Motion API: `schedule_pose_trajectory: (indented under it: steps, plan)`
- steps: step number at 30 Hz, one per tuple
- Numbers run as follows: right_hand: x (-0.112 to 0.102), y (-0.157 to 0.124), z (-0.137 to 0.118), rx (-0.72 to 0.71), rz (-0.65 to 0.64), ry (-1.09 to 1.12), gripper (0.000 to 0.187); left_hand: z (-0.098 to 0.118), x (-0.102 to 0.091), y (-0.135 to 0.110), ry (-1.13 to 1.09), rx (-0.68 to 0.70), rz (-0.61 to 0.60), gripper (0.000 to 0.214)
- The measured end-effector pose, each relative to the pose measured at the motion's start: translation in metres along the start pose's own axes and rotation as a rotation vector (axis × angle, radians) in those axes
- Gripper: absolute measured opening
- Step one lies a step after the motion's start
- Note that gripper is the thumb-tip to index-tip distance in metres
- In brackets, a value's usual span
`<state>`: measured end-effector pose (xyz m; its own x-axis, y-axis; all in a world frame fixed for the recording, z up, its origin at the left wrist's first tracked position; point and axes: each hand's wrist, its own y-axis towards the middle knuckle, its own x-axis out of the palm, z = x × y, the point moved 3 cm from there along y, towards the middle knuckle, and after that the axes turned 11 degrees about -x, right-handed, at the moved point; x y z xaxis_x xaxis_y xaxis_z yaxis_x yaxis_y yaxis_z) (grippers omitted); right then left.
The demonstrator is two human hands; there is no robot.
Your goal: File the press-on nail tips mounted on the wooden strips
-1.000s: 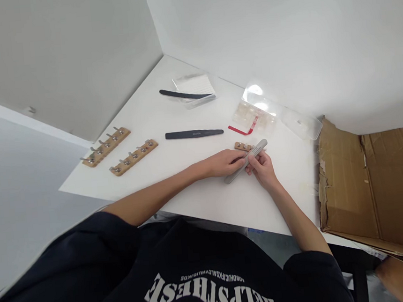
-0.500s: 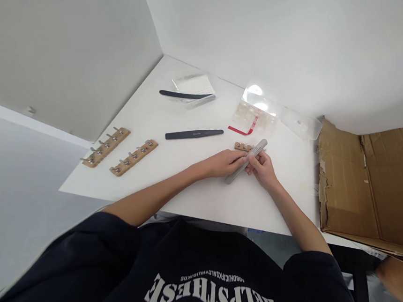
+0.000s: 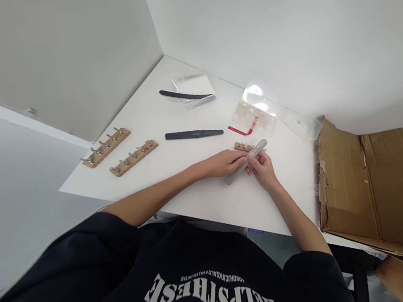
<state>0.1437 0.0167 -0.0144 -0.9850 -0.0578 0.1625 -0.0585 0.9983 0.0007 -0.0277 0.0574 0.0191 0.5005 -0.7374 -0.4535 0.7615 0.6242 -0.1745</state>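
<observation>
The white worktop carries everything, with a torn cardboard box well off to the right of the right hand. Far out to the left of the left hand lie two wooden strips with metal pegs, side by side and untouched. Beyond both hands, farther up the worktop, lie a black nail file, a second black nail file resting on a clear plastic case, and a clear packet of nail tips with a red strip, with another clear lid to its right.

The left hand rests on the worktop, its fingers closed on the near end of a small wooden strip that lies just beyond the fingertips. The right hand grips a grey nail file about its middle, the file slanting across the small strip and touching it.

As a judgement, the filing on this one short strip is under way; whether any piece on it is finished is too small to tell, and the two longer strips look yet to be handled
</observation>
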Motion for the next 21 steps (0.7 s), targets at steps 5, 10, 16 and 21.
schedule_pose_trajectory:
  steps: [5,10,16,21]
  plan:
    - [-0.0008,0.0000,0.0018,-0.003,0.002,0.010,0.042,0.0005,0.0001,0.0002,-0.012,0.000,-0.004,0.040]
    - [-0.0001,0.0002,0.0009,0.001,0.010,0.017,0.043,0.0017,-0.0002,0.0006,-0.014,-0.001,-0.002,0.040]
    - [-0.0007,-0.0001,0.0013,0.001,0.010,0.001,0.043,0.0009,-0.0002,-0.0003,-0.027,0.006,-0.014,0.041]
    - [-0.0014,-0.0001,0.0018,0.000,0.002,-0.001,0.041,0.0008,-0.0004,-0.0004,-0.030,0.019,-0.017,0.040]
